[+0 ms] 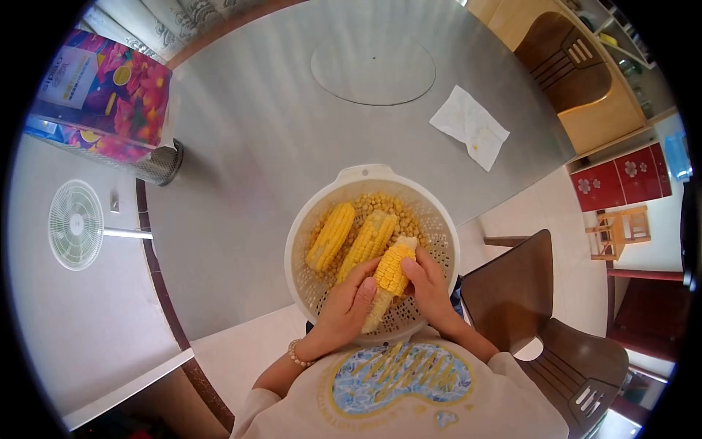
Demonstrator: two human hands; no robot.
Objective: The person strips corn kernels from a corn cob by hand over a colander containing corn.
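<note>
A partly stripped corn cob (pixel 392 272) is held over a white perforated basket (pixel 298 249). My left hand (pixel 346 301) is closed round its lower left side, and a beaded bracelet circles that wrist. My right hand (pixel 430 287) grips the cob from the right, its thumb against the yellow kernels. Bare pale core shows at the cob's lower end and at its tip. Two more cobs lie in the basket, one at the left (pixel 332 238) and one in the middle (pixel 368 245), on loose kernels (pixel 380 203).
The basket is at the near edge of a grey table (pixel 241 183). A crumpled white tissue (pixel 472 128) lies to the right. Flowery packaging (pixel 110 95) stands in a mesh holder (pixel 162 164) at the left. Brown chairs (pixel 515 293) stand to the right, and a white fan (pixel 76 225) at the left.
</note>
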